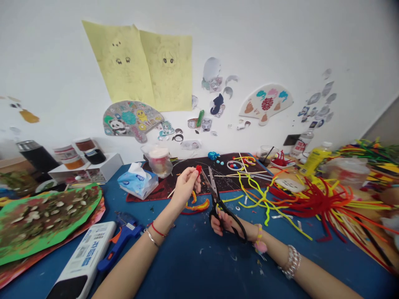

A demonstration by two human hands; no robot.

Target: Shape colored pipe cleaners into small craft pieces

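Note:
Between the thumb and fingers of my left hand [186, 185] is a small red fuzzy piece [198, 169], which looks like pipe cleaner. My right hand [225, 222] has its fingers through the handles of black-handled scissors [214, 189]. The scissor blades are parted and point up, just right of the red piece and apart from it. Below my left hand, orange and red pipe cleaners [199, 206] lie curled on the blue table [187, 257].
Yellow pipe cleaners [264, 197] and a red bundle [324, 197] spread to the right. A tissue pack [138, 182], a blue glue gun [120, 241] and a white box [84, 257] are at left. A dark mat [183, 168] lies behind my hands, by the wall.

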